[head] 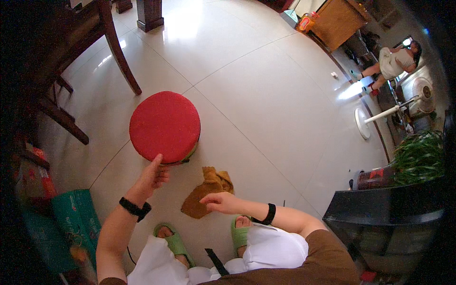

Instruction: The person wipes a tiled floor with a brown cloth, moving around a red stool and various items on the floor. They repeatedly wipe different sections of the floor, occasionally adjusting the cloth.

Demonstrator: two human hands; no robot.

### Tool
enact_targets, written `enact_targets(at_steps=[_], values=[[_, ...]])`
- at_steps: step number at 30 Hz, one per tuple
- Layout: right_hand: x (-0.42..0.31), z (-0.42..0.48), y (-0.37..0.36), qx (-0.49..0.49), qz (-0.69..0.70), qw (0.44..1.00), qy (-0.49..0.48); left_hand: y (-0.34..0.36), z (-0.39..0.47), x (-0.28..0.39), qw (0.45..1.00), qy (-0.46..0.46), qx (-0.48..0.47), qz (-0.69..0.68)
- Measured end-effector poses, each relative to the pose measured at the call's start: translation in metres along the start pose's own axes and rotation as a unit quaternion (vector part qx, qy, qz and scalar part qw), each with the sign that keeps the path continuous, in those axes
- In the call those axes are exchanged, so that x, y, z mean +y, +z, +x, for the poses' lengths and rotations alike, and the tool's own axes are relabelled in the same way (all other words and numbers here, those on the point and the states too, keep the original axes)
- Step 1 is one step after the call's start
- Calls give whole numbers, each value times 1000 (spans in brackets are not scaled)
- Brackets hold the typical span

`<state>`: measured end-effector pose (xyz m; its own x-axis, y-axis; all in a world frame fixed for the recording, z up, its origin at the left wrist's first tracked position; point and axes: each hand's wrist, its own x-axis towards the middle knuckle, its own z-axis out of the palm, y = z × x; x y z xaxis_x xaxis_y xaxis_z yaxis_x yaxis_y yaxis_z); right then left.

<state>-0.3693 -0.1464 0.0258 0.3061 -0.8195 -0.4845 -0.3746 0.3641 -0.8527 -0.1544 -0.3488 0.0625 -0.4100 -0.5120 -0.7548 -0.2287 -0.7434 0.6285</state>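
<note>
A round stool with a red top stands on the floor in front of me, a strip of green side showing below its right rim. My left hand is at its near edge. The thumb overlaps the red top and the other fingers curl below the rim; whether they grip it is unclear. A dark strip juts from under the rim beside those fingers. Nearer to me, a crumpled brown cloth lies on the floor. Over it hovers my right hand, fingers loosely bent and nothing visible in them.
Dark wooden chair legs rise at the left, above a green box. To the right are a black cabinet-like object, a potted plant and a standing fan. A person sits beyond the fan.
</note>
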Motion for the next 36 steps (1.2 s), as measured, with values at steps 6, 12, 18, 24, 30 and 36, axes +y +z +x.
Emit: enact_targets(at_steps=[6,12,18,24,30,36], values=[[12,-15,14,-4,12,1000,6,11,14,-3,998,8,-32,-47],[35,-21,6,49,98,994,12,23,16,-5,989,88,16,-119],[-8,-12,-28,83,345,935,18,23,-34,4,961,266,65,-21],[-30,-27,-54,126,533,827,125,43,-93,-56,884,398,-60,240],[-7,-58,-31,173,450,862,156,53,-103,-71,809,546,-25,215],[-55,-43,-126,318,345,877,-106,74,-68,6,740,641,10,205]])
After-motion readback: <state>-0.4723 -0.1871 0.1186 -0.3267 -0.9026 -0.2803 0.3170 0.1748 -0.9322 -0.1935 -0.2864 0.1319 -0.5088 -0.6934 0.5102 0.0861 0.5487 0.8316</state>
